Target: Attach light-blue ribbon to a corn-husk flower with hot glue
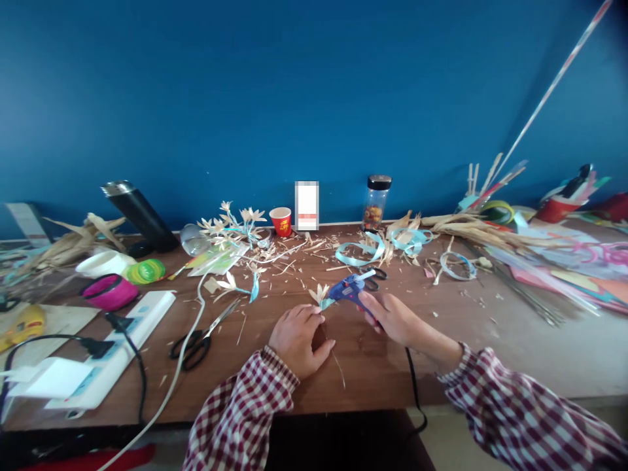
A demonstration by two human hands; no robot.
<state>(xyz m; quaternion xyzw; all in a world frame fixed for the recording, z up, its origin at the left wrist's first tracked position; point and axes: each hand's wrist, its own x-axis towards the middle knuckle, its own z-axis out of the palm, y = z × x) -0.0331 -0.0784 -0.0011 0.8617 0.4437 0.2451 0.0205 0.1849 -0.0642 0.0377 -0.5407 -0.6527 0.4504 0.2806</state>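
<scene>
My right hand [392,319] is wrapped round the handle of a blue hot glue gun [349,288], a white glue stick jutting from its back. The gun's nozzle points left at a small pale husk flower [320,293] with light-blue ribbon at its base. My left hand [297,340] rests low over the table, its fingertips holding the flower's base and its thumb apart from the fingers. A thin wire stem trails from the flower toward the table's front edge. Exactly where glue meets ribbon is too small to see.
Black-handled scissors [199,343] lie left of my left hand, by a white power strip [122,347]. Finished husk flowers [240,222], a red paper cup [280,222], a glass jar [377,203] and blue ribbon [360,252] stand or lie behind. Husk scraps litter the brown table.
</scene>
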